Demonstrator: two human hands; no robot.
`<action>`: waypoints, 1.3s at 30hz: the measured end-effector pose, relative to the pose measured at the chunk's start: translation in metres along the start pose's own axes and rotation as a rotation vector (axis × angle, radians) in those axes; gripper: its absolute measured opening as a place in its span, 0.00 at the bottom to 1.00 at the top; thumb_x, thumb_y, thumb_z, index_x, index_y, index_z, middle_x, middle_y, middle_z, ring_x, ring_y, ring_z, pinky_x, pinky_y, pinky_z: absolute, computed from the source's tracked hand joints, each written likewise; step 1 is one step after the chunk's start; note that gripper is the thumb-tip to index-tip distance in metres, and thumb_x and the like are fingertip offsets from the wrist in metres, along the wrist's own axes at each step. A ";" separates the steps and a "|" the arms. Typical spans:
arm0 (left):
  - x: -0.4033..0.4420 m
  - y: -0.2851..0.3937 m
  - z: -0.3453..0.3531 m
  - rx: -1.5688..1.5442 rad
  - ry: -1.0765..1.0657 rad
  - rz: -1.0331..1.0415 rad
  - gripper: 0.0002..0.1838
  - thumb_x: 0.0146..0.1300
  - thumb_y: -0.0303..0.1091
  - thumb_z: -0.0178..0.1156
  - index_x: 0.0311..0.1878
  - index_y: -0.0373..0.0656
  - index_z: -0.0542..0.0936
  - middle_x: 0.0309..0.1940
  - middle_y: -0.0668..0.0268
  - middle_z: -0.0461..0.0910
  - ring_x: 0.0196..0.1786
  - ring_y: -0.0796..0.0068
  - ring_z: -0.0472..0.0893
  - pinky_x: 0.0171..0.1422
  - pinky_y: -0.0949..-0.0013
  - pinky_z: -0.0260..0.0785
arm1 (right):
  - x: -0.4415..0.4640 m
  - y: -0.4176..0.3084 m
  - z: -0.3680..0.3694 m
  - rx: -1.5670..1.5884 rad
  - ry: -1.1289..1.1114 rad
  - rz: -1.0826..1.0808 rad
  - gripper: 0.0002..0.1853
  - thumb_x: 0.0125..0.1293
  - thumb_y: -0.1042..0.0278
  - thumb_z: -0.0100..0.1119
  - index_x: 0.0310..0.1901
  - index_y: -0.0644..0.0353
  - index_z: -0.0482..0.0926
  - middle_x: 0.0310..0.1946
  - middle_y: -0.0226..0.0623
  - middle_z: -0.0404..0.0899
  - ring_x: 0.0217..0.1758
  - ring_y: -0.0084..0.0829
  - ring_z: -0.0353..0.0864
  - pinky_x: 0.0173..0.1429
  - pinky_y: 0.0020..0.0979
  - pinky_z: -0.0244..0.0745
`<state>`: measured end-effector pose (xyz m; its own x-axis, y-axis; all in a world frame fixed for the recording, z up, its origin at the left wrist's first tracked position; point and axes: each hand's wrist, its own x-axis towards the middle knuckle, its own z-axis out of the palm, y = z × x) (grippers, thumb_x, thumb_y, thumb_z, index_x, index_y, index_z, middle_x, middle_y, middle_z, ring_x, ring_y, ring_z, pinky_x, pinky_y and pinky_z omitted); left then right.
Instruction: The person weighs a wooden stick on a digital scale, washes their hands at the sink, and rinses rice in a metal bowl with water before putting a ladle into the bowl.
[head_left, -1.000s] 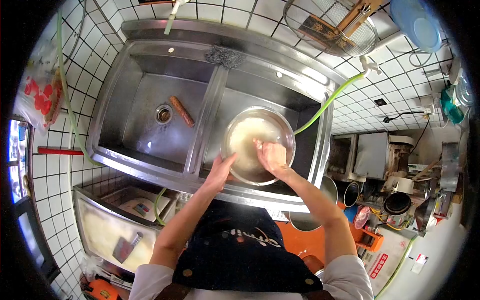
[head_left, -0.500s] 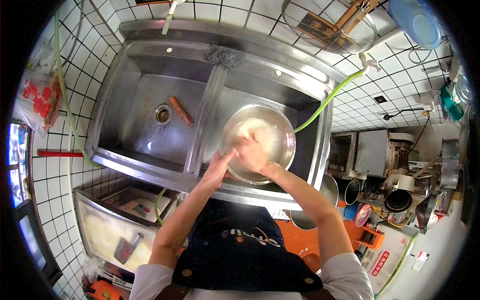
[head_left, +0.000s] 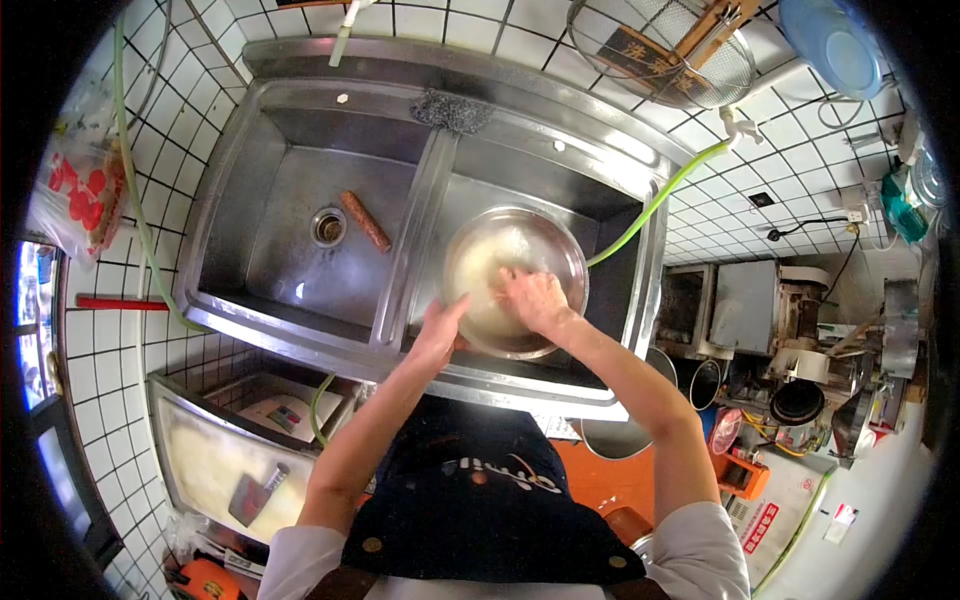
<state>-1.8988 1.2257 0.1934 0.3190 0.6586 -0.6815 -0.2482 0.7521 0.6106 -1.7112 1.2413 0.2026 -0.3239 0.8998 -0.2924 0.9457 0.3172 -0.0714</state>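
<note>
A round metal bowl (head_left: 572, 255) sits in the right basin of the steel sink, with cloudy whitish liquid (head_left: 490, 260) inside. Pale matter lies in the liquid, too blurred to name. My left hand (head_left: 437, 328) grips the bowl's near left rim, thumb on the inner side and the other fingers mostly hidden outside. Inside the bowl, my right hand (head_left: 537, 300) reaches down with its fingers a little apart, their tips at the whitish liquid. Nothing can be made out in its grasp.
A brown stick-like piece (head_left: 365, 221) lies beside the drain (head_left: 328, 227) in the left basin. A dark scouring pad (head_left: 450, 112) rests on the divider's back end. From the right-hand tap (head_left: 738, 126), a green hose (head_left: 655, 205) runs into the right basin. Wire strainers (head_left: 665, 50) hang behind.
My right hand has moved right within the bowl, away from my left hand. My left hand stays at the left rim. The liquid's surface looks different.
</note>
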 end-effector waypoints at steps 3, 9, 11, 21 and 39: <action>0.007 -0.009 -0.005 0.035 -0.051 0.042 0.28 0.64 0.45 0.54 0.61 0.39 0.60 0.46 0.51 0.75 0.36 0.61 0.82 0.27 0.62 0.79 | -0.009 -0.023 0.001 0.119 -0.058 0.032 0.17 0.63 0.57 0.52 0.48 0.59 0.70 0.39 0.48 0.77 0.37 0.46 0.82 0.39 0.44 0.77; -0.004 -0.007 -0.005 0.022 0.033 -0.014 0.27 0.64 0.46 0.55 0.58 0.37 0.62 0.45 0.52 0.75 0.39 0.62 0.82 0.26 0.63 0.79 | -0.010 -0.041 0.029 0.600 0.215 -0.060 0.19 0.52 0.71 0.61 0.47 0.62 0.73 0.40 0.51 0.77 0.42 0.55 0.78 0.46 0.47 0.75; -0.006 -0.010 -0.005 0.031 0.018 0.009 0.27 0.64 0.45 0.55 0.57 0.37 0.62 0.45 0.53 0.75 0.39 0.63 0.82 0.27 0.63 0.79 | -0.005 -0.037 0.036 0.660 0.202 -0.075 0.16 0.53 0.70 0.60 0.45 0.62 0.74 0.38 0.52 0.78 0.42 0.55 0.78 0.46 0.46 0.75; -0.020 0.001 -0.004 -0.007 -0.050 0.039 0.22 0.66 0.37 0.53 0.60 0.37 0.67 0.48 0.58 0.75 0.47 0.69 0.77 0.33 0.68 0.77 | 0.000 0.001 -0.001 0.295 -0.028 0.267 0.18 0.59 0.55 0.53 0.38 0.64 0.78 0.29 0.57 0.78 0.33 0.48 0.81 0.38 0.47 0.76; -0.011 -0.003 -0.024 0.071 -0.028 0.108 0.26 0.66 0.42 0.53 0.62 0.37 0.64 0.48 0.56 0.75 0.46 0.66 0.79 0.38 0.66 0.77 | 0.019 0.002 0.003 -0.094 0.266 -0.297 0.20 0.54 0.65 0.57 0.50 0.55 0.71 0.56 0.45 0.64 0.66 0.46 0.57 0.64 0.51 0.57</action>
<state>-1.9233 1.2173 0.1891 0.3198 0.7337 -0.5995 -0.2174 0.6727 0.7073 -1.7157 1.2584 0.1943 -0.5898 0.8074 -0.0148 0.8075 0.5894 -0.0244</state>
